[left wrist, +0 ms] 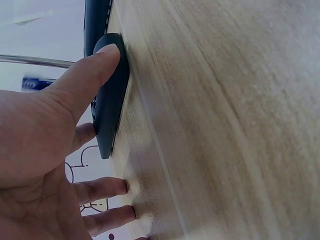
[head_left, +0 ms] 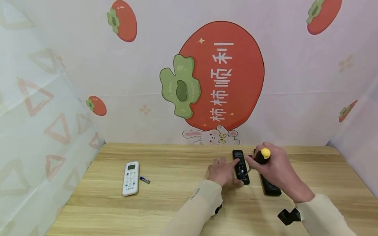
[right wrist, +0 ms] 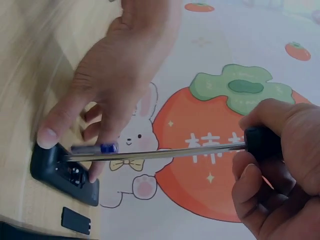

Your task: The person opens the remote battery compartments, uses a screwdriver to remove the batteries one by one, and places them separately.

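Note:
A slim black remote control (head_left: 238,155) lies back up on the table, its battery compartment uncovered. My left hand (head_left: 223,172) holds it between the thumb, at its near end, and the index finger; the other fingers rest spread on the table. My right hand (head_left: 277,169) grips a screwdriver (head_left: 264,155) with a black and yellow handle. Its metal shaft (right wrist: 200,150) slants down, with the tip at the open compartment. Beside the shaft, a blue and silver battery (right wrist: 95,148) sticks up over the remote. The small black battery cover (right wrist: 76,220) lies near the remote.
Another black remote control (head_left: 271,189) lies under my right forearm. To the left are a white remote control (head_left: 131,178) with a small screen and a loose blue and silver battery (head_left: 144,180). A printed cloth (head_left: 145,73) hangs behind the wooden table (head_left: 167,213).

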`<state>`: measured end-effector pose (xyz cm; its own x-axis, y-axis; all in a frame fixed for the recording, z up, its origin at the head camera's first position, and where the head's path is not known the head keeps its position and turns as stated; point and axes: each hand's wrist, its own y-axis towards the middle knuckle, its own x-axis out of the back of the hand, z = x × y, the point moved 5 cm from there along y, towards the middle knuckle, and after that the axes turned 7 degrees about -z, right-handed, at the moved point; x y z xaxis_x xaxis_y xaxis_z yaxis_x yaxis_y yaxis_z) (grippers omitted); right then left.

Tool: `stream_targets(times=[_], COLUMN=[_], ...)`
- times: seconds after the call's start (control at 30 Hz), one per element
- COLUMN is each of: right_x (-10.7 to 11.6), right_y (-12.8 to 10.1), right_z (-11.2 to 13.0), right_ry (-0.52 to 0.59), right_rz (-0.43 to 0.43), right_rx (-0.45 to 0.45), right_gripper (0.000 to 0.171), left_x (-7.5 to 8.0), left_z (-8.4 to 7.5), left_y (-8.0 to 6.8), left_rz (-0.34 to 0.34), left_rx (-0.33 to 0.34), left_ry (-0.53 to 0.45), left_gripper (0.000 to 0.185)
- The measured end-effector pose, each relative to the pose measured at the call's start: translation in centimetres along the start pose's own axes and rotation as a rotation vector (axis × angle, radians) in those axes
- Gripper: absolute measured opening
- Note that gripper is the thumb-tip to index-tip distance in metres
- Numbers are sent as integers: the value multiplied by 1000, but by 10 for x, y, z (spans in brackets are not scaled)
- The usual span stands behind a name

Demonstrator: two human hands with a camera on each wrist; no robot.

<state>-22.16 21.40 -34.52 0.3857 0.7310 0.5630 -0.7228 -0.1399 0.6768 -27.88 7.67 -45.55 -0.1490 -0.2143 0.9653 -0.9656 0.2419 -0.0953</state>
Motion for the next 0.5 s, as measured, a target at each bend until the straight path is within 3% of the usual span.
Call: stream_targets(times=[0.5], right_x=[4], right_y=[-6], right_z=[-5], right_ry=[-5], right_rz=[-14], right_rx=[-19], right_gripper=[35], left_x=[0], left_z=[0], left_y=[0], left_rz=[-4], left_rx=[1], left_ry=[20], left_gripper=[87])
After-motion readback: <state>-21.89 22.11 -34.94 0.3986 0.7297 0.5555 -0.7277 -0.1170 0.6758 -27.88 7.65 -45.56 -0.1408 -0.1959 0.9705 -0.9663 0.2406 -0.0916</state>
